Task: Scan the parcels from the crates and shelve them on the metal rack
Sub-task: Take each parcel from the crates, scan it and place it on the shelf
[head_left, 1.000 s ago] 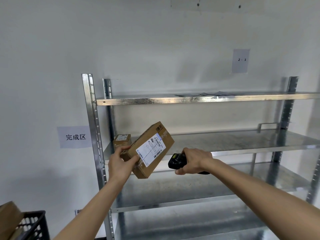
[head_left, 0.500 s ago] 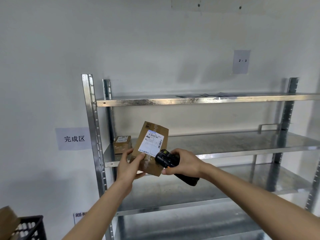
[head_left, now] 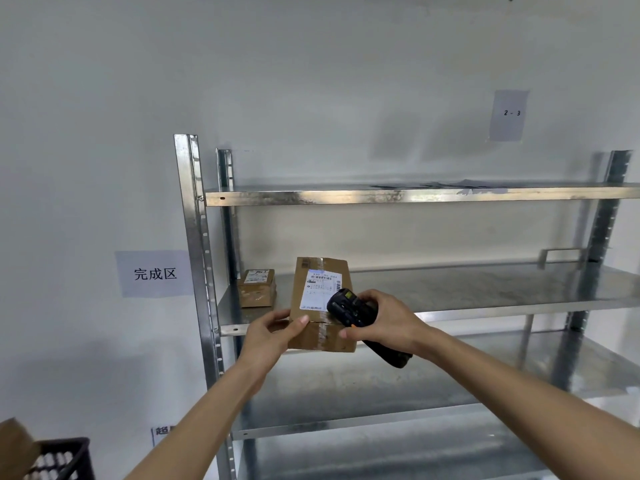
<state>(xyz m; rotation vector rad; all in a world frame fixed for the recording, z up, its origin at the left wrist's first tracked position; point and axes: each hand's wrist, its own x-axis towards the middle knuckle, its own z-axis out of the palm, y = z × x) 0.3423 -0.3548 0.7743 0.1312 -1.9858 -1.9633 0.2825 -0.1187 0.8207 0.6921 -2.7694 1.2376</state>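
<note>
A: Where is the parcel (head_left: 318, 306)?
B: In front of the metal rack (head_left: 415, 195), at the near edge of its middle shelf (head_left: 485, 292), left part. It stands nearly upright, its white label (head_left: 320, 289) facing the camera.
A: What holds it?
B: The left hand (head_left: 273, 334) grips its lower left corner, thumb on the front face. The right hand (head_left: 388, 323) is wrapped around a black scanner (head_left: 360, 320), whose head sits just over the label's right edge.
A: Anything else on that shelf?
B: A smaller box (head_left: 257, 288) lies far back at the left, apart from the held parcel. A black crate (head_left: 62, 459) shows at the near left corner, cardboard (head_left: 14, 448) sticking out of it.
</note>
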